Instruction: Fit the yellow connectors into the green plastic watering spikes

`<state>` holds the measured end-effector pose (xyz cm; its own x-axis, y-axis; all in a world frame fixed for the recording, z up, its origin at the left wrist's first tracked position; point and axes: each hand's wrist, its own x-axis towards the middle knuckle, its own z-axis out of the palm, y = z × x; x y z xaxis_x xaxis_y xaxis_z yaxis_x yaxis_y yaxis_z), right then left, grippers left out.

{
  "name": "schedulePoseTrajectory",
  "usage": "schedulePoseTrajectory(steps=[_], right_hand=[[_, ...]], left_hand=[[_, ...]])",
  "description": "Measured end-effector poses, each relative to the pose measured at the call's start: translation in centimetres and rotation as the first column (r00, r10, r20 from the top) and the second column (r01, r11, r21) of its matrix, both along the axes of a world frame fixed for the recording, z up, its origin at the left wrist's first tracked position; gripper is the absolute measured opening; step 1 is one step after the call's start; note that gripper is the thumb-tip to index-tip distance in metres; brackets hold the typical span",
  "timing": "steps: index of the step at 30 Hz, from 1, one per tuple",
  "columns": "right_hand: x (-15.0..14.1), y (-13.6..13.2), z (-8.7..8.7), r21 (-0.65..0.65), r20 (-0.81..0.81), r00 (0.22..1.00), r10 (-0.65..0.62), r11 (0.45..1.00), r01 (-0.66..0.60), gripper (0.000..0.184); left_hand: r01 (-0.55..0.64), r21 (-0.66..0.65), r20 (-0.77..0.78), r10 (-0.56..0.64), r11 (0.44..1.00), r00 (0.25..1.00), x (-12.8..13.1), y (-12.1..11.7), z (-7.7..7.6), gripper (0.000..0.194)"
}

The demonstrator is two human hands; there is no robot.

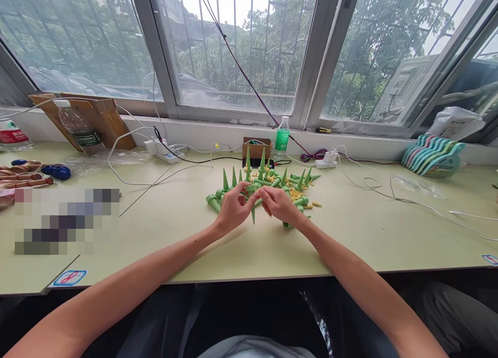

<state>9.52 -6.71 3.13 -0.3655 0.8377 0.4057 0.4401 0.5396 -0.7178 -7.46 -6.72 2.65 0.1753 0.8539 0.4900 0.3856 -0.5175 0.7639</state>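
My left hand [234, 208] is closed around a green plastic watering spike [252, 189], its wide capped end up and its point down. Against the top of that spike, my right hand [279, 202] pinches with thumb and forefinger. Whatever those fingertips hold is too small or hidden to make out. Behind both hands spreads a pile of similar green spikes [225, 180], some standing point up and others lying down. Small yellow plastic pieces [296, 195] are scattered among them, mostly beyond my right hand.
A small cardboard box [257, 149] and a green-labelled bottle [282, 138] stand behind the pile. White cables [373, 186] and a power strip [168, 153] lie across the table [350, 233]. Teal plastic items [431, 155] are stacked at right. Blue-ended items [56, 171] lie at left.
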Motion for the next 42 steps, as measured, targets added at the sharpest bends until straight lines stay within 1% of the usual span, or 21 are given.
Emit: schedulePoseTrajectory(steps=[3,5,11,20,32,39,42], right_hand=[[-0.1,-0.2,0.1,-0.012,-0.007,0.999,0.049,0.999,-0.049,0.038],[-0.1,-0.2,0.1,-0.01,-0.005,0.998,0.058,0.998,-0.058,0.038],[-0.1,0.0,-0.2,0.013,0.02,0.999,0.026,1.0,-0.026,0.039],[0.1,0.2,-0.2,0.067,0.044,0.997,-0.057,0.996,0.054,0.041],[0.2,0.4,-0.6,0.092,0.089,0.995,-0.053,0.995,0.045,0.04],[0.3,0.5,-0.6,0.107,0.127,0.99,-0.057,0.993,0.043,0.036],[0.4,0.5,-0.8,0.131,0.156,0.986,-0.066,0.99,0.045,0.035]], left_hand=[[-0.01,-0.042,0.026,0.011,0.999,1.0,-0.1,0.2,-0.1,0.035],[-0.002,-0.059,0.035,0.004,0.998,0.999,-0.1,0.3,-0.1,0.034],[0.017,-0.064,0.019,-0.016,0.998,1.0,-0.2,0.5,-0.3,0.032],[0.068,-0.058,0.016,-0.068,0.996,0.998,-0.4,0.4,-0.6,0.037],[0.071,-0.054,0.059,-0.068,0.996,0.996,-0.2,0.3,-0.5,0.038],[0.08,-0.07,0.002,-0.08,0.994,0.997,-0.3,0.7,-0.9,0.036],[0.099,-0.09,-0.049,-0.104,0.991,0.993,-0.4,0.8,-1.0,0.035]])
